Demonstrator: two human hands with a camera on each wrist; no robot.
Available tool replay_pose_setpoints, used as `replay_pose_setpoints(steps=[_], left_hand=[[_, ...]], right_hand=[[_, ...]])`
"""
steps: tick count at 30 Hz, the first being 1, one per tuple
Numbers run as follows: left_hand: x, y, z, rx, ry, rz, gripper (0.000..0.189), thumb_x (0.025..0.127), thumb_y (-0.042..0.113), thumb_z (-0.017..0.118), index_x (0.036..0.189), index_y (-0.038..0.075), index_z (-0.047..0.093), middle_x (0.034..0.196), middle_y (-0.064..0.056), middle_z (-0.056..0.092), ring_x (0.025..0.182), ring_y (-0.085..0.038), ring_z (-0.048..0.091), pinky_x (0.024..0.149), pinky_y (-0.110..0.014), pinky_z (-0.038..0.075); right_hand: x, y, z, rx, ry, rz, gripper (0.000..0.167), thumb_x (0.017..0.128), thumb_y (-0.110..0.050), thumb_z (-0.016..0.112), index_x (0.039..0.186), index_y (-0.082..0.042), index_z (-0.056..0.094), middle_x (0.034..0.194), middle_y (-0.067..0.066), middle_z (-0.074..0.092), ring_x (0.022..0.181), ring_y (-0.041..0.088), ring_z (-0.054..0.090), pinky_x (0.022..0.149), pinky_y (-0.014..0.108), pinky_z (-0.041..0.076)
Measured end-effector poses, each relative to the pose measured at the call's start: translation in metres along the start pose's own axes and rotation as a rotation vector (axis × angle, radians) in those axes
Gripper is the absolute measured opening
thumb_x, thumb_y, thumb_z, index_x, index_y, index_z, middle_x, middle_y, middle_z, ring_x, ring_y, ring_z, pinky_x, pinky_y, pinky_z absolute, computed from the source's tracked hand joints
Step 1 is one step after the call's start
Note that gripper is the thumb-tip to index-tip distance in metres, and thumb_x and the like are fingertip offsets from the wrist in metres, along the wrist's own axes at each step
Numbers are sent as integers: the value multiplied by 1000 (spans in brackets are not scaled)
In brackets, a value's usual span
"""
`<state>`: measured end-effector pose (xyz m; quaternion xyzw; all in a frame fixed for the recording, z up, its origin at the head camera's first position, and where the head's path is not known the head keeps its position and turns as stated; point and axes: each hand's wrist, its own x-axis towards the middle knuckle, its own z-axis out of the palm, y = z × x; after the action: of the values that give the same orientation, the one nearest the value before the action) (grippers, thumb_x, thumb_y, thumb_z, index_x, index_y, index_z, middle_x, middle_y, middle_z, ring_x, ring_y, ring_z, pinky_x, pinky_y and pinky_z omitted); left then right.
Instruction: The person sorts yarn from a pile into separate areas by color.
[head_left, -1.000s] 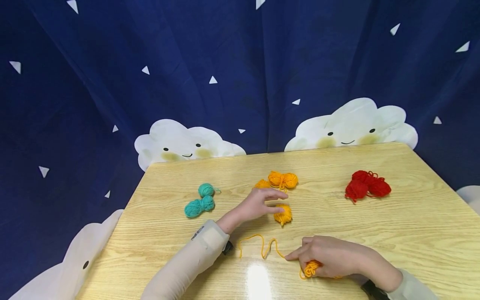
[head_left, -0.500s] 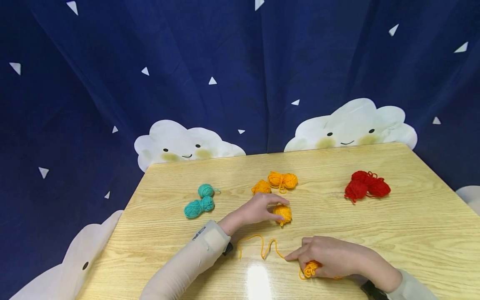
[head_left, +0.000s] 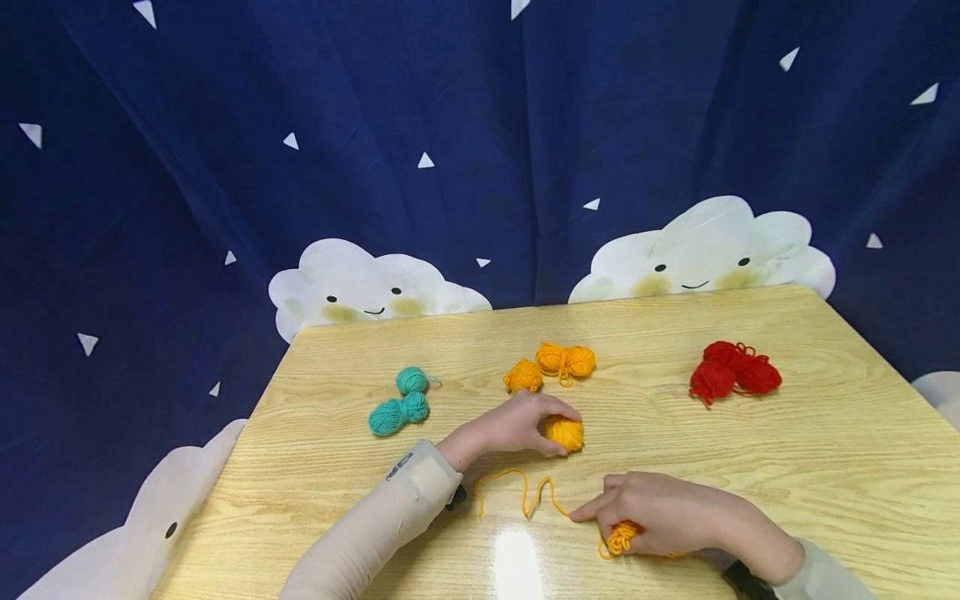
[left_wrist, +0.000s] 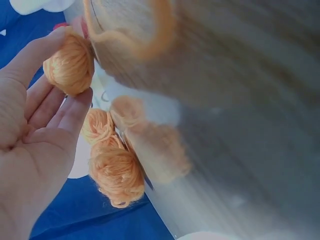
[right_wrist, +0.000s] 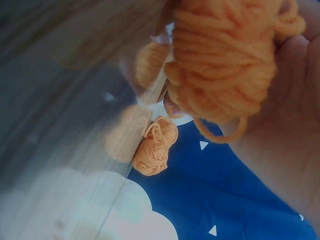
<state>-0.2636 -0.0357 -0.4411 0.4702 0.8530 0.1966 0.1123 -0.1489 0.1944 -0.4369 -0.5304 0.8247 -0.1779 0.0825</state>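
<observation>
Pinched between thumb and fingertips of the left hand (head_left: 517, 423) is a small orange yarn ball (head_left: 564, 432), resting on the wooden table (head_left: 825, 467) near its middle. Left wrist view confirms it: thumb on one side of the ball (left_wrist: 70, 65), fingers (left_wrist: 75, 112) curled up against the other.

Right hand (head_left: 660, 510) sits closer to the table's near edge, fingers curled over a loose orange yarn bundle (head_left: 621, 537) that shows under the palm. Right wrist view shows this bundle (right_wrist: 225, 65) filling the hollow of the hand, a loop hanging from it. Index finger points left, its tip on or just at a loose orange strand (head_left: 517, 487) that wriggles across the table between the two hands. Whether the strand runs into the bundle, cannot tell.

Beyond the left hand: another small orange ball (head_left: 522, 376) and, just beside it on the right, an orange skein tied in the middle (head_left: 566, 360). Neither touches the held ball.

Left part of the table: two teal yarn pieces (head_left: 400, 402), one round, one longer, close together. Right part: a red yarn cluster (head_left: 735, 371), well apart from both hands.

Behind the table hangs a dark blue backdrop (head_left: 480, 125) with white clouds and triangles.
</observation>
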Motion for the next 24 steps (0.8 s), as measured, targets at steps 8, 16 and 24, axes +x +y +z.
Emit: replay_pose_setpoints(steps=[8, 16, 24], left_hand=[[-4, -3, -4, -152, 125, -48, 48, 85, 26, 77, 129, 14, 64, 133, -1, 65, 122, -14, 60, 98, -16, 49], [-2, -11, -8, -235, 351, -116, 50, 83, 24, 79, 129, 12, 65, 129, -4, 67, 118, -19, 63, 99, -25, 53], [-2, -20, -13, -404, 558, -177, 49, 82, 16, 79, 128, 5, 64, 131, -10, 65, 123, -23, 61, 100, -27, 53]], right_hand=[[0, -1, 0, -3, -3, 18, 30, 75, -5, 76, 78, -31, 62, 132, -12, 64, 117, 18, 65, 96, 45, 54], [1, 0, 0, 50, 16, -3, 31, 73, 0, 76, 77, -29, 63, 130, -9, 66, 82, -3, 48, 70, 11, 40], [1, 1, 1, 44, 23, -13, 33, 72, 1, 75, 77, -28, 62, 130, -9, 66, 82, -4, 48, 70, 11, 38]])
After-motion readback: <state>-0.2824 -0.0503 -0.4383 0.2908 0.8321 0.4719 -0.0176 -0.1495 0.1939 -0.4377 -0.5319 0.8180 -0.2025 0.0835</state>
